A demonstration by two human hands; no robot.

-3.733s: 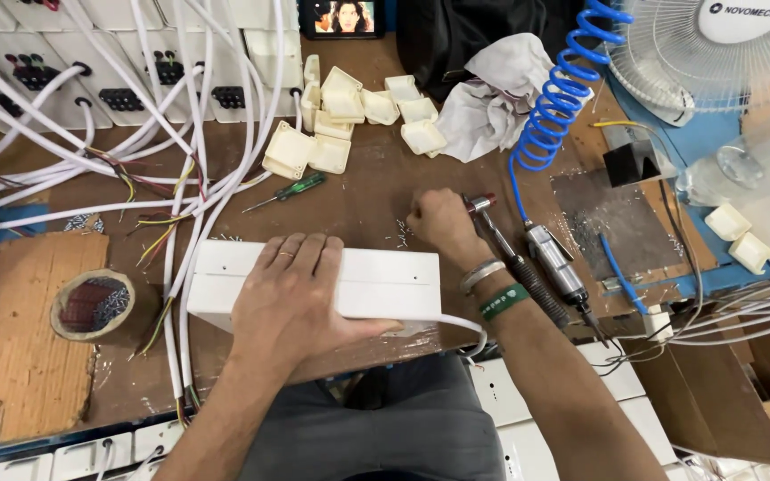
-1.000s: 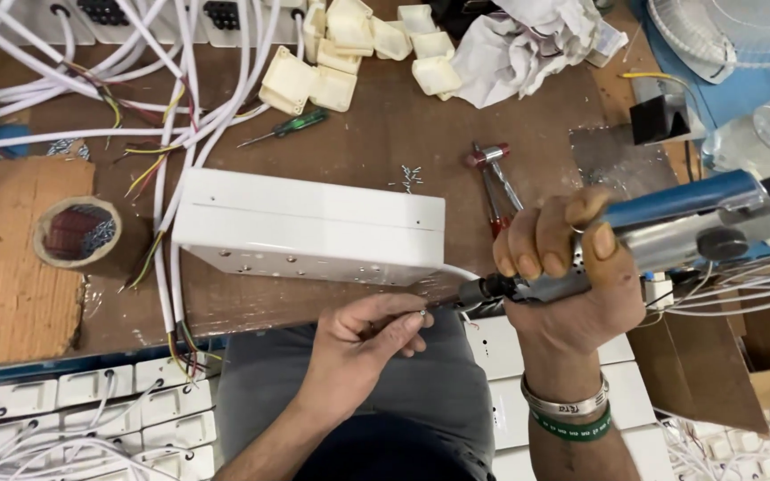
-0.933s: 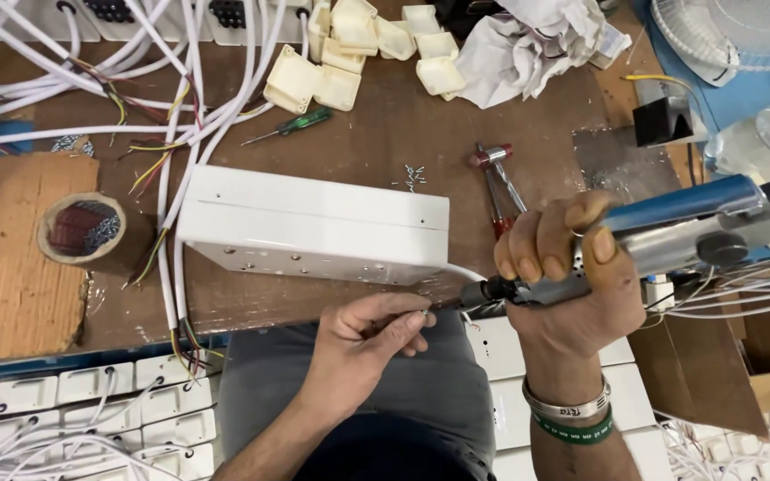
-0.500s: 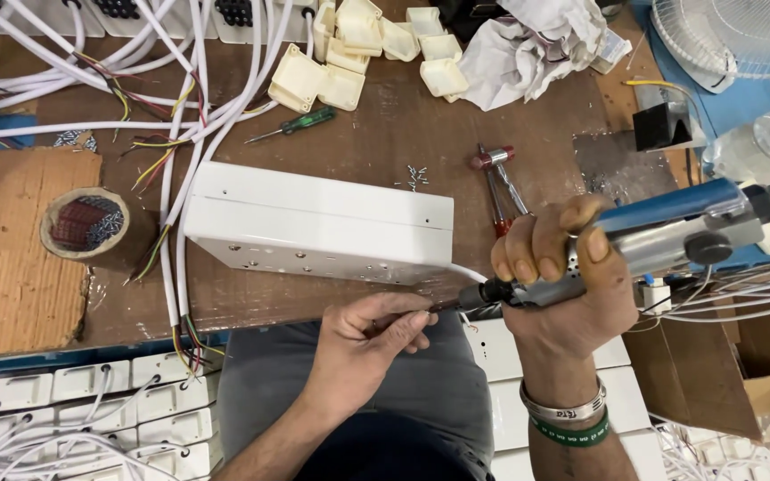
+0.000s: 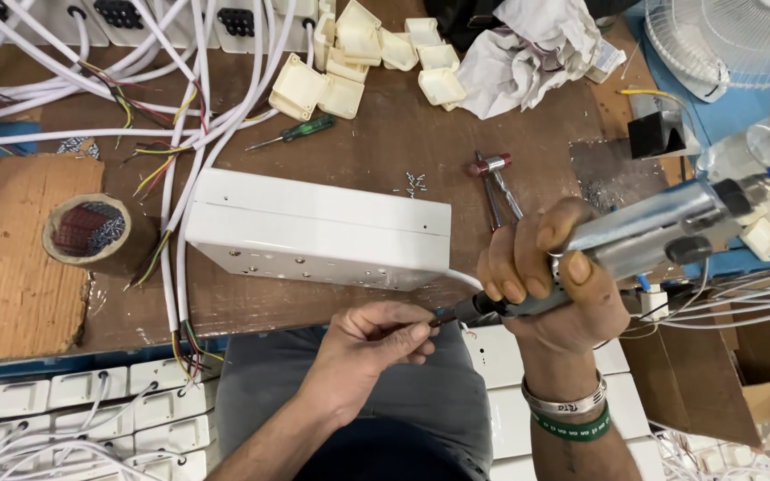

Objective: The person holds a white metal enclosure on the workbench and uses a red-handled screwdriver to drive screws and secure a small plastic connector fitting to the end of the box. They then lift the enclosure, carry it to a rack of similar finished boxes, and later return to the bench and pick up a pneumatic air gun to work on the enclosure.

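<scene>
Gripping the pneumatic screwdriver (image 5: pixel 634 240), the right hand (image 5: pixel 550 285) has risen slightly; left hand (image 5: pixel 376 343) fingers still pinch its tip.

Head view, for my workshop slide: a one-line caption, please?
Right hand grips a pneumatic screwdriver while left hand pinches its bit beside a white box.

Both forearms are bare, with no sleeves reaching the wrists. The right hand (image 5: pixel 550 285) has two bands stacked on its wrist: a silver metal bangle (image 5: pixel 563 403) with small engraved marks, and just below it a green band (image 5: pixel 572 423) bearing pale lettering. The left hand (image 5: pixel 372 343) and its wrist are unadorned, with short nails on the fingers (image 5: pixel 412 331), and grey trousers (image 5: pixel 438 392) cover the lap.
</scene>
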